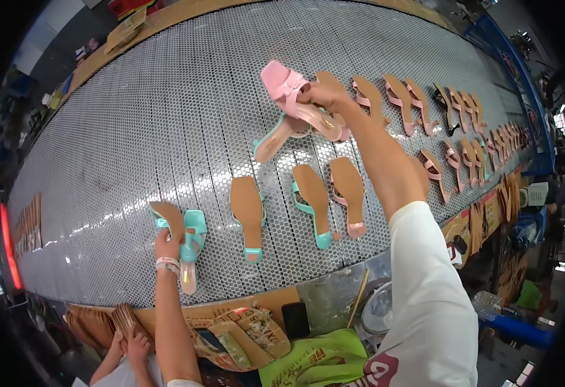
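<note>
At the near left, my left hand [166, 246] grips a turquoise sandal [174, 219], its brown sole facing up. A second turquoise sandal [195, 233] lies right side up against it. Farther out, my right hand [326, 95] holds a pink sandal [283, 82] by its strap area, insole up. Partly under this one rests another turquoise sandal [272, 142]. Between my hands, two turquoise sandals, one left [249, 206] and one right [311, 197], lie sole up beside a pink sandal [347, 190].
Two rows of mostly pink sandals [398, 100] run off to the right on the perforated metal surface [192, 109]. At the lower left, another person's hands [134, 345] touch a stack of brown soles [124, 317]. A phone [295, 320] and a green cloth [314, 358] lie along the near edge.
</note>
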Motion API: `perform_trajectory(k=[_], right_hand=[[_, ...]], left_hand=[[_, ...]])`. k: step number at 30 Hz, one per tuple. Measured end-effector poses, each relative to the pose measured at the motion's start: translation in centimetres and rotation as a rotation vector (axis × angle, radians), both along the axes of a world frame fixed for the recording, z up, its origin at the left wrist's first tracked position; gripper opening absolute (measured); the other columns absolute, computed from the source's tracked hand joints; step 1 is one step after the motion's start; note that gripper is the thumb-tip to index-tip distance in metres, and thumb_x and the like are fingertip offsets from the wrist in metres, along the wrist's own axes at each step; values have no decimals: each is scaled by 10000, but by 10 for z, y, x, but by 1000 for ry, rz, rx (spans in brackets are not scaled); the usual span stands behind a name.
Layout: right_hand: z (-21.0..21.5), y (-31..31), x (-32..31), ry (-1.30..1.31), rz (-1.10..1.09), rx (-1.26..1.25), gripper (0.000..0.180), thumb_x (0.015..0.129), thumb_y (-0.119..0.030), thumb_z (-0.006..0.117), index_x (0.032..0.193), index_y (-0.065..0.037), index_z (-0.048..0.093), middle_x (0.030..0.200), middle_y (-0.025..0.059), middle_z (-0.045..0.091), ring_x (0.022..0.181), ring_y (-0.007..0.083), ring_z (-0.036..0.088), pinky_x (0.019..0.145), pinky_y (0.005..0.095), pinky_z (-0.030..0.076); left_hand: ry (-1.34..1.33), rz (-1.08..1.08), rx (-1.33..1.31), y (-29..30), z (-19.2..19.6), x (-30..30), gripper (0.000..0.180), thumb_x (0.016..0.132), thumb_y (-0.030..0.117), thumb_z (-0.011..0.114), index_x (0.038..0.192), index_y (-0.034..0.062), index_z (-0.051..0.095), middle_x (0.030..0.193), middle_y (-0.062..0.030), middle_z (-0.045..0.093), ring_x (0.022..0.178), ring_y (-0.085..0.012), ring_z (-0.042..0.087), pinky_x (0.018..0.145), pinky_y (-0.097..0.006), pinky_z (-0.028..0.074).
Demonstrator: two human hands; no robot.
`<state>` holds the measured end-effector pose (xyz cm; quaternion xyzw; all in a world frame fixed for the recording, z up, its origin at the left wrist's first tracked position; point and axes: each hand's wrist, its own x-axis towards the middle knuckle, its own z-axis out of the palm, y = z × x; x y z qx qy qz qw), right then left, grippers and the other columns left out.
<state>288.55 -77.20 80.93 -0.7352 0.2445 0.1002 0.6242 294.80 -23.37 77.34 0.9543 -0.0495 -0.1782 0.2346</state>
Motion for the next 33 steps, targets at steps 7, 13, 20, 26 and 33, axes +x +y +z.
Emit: perform_trajectory(k=[7,13,20,26,33], right_hand=[[-70,-32,27,-64,-83,184,345,806,-186,652,1099,-12,603,1032,56,631,875,147,601,793,308,463],[-54,-29,38,-115,-81,337,395,805,-99,626,1172,24,543,1038,102,635,872,174,636,785,325,520],[-32,-36,10,-6,-483,-607,458,795,-156,637,1197,-32,455,1183,235,564,1011,385,599,789,422,499],[-111,30,-27,94,-88,-1045,729,717,-225,709,1319,-83,321,1275,227,457,963,423,599,794,474,506],[-95,54,-56,186,-25,-774,784,703,-221,723,1343,-102,286,1191,257,498,938,424,604,794,486,508]], left_hand=[[-297,-305,-213,-169,16,29,411,786,274,686,1040,-34,591,1026,-228,622,958,-369,600,821,-426,473],[674,-762,-404,-304,-12,55,487,681,276,773,1040,-16,622,1016,-166,659,1036,-298,583,947,-422,419],[-416,-801,-220,-340,-22,27,248,655,142,719,859,58,605,821,-112,592,886,-312,513,810,-422,420],[-671,-916,-277,-346,-91,13,220,723,122,670,879,10,564,949,-196,535,891,-366,504,828,-440,430],[-174,-328,-12,-336,-94,17,394,757,133,646,1094,19,477,1049,-263,548,938,-455,578,822,-494,478]])
